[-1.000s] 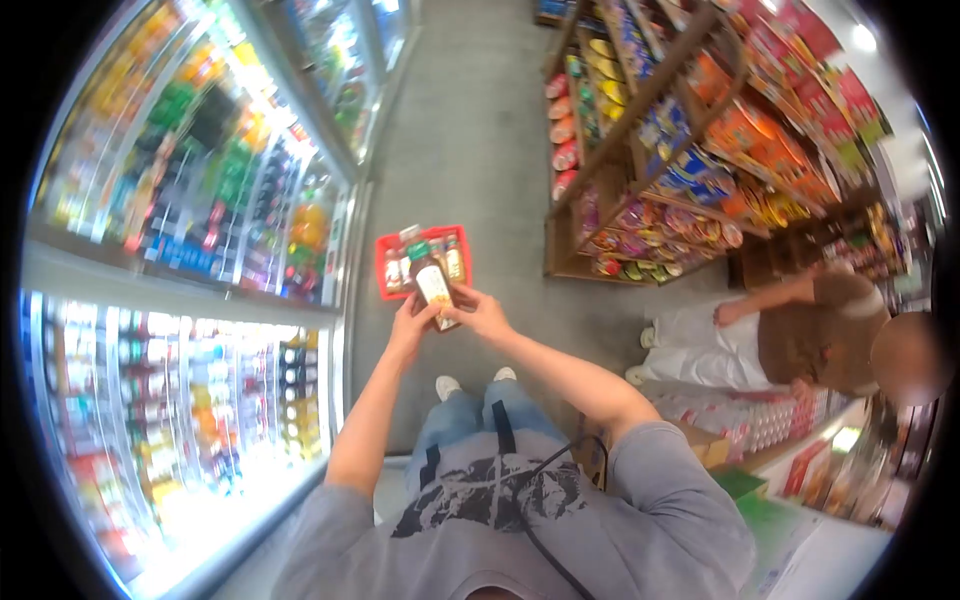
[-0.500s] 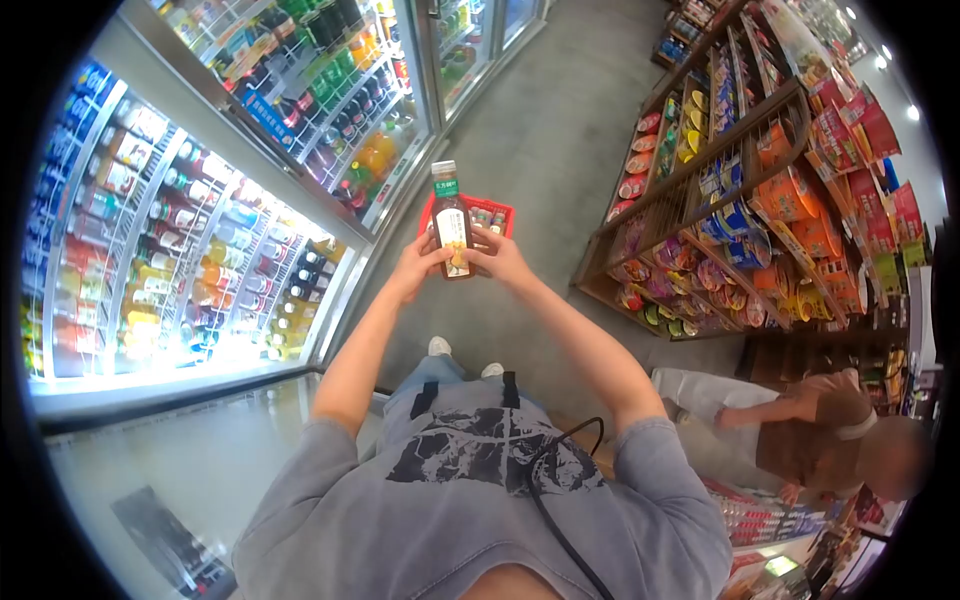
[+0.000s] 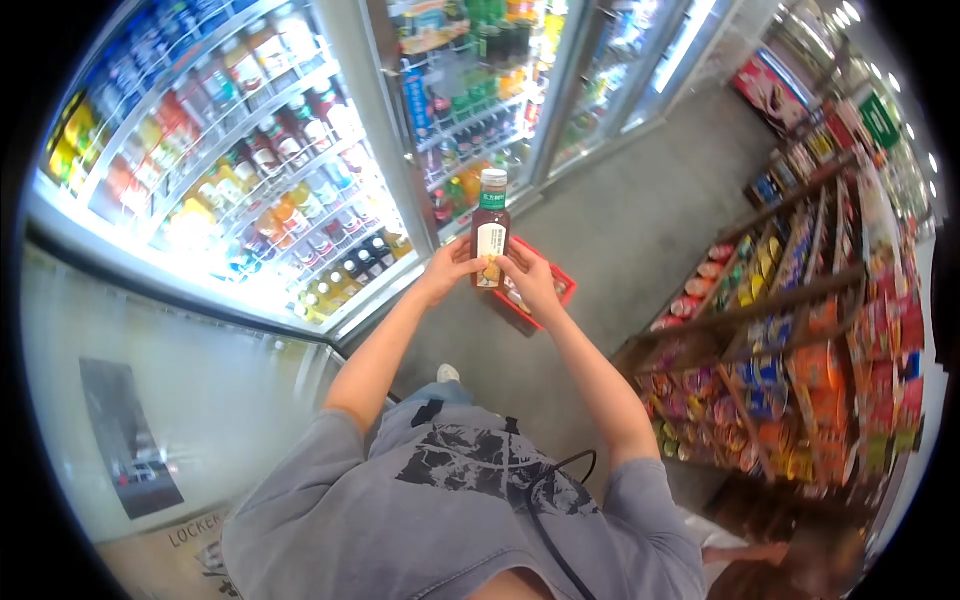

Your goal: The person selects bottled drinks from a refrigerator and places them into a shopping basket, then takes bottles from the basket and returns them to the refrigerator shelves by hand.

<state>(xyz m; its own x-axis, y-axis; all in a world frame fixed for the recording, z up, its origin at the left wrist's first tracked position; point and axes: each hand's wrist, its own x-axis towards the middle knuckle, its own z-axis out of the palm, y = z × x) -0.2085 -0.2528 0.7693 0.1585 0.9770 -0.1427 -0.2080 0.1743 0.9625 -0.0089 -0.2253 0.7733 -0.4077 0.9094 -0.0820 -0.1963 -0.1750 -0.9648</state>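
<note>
Between my hands, upright in view, is a dark brown bottle [image 3: 491,222] with a white cap, a green neck band and a white label. My left hand [image 3: 447,270] grips its lower left side. On the lower right side, my right hand [image 3: 531,279] closes on it, with fingers near the label's bottom. Behind and below the bottle, a red basket [image 3: 566,287] rests on the floor, partly hidden by the bottle and my right hand; small items inside it are mostly covered.
A lit drink cooler [image 3: 270,180] stands at the left, its glass door [image 3: 150,390] below it. More coolers [image 3: 480,110] continue ahead. Shelves of packaged snacks [image 3: 790,350] line the right. A person's arm [image 3: 745,552] shows at the lower right, and grey floor [image 3: 640,210] lies between.
The view has turned, so the coolers, basket and shelves sit further right. My hands have raised the bottle from above the basket, and the person has slid to the lower right edge.
</note>
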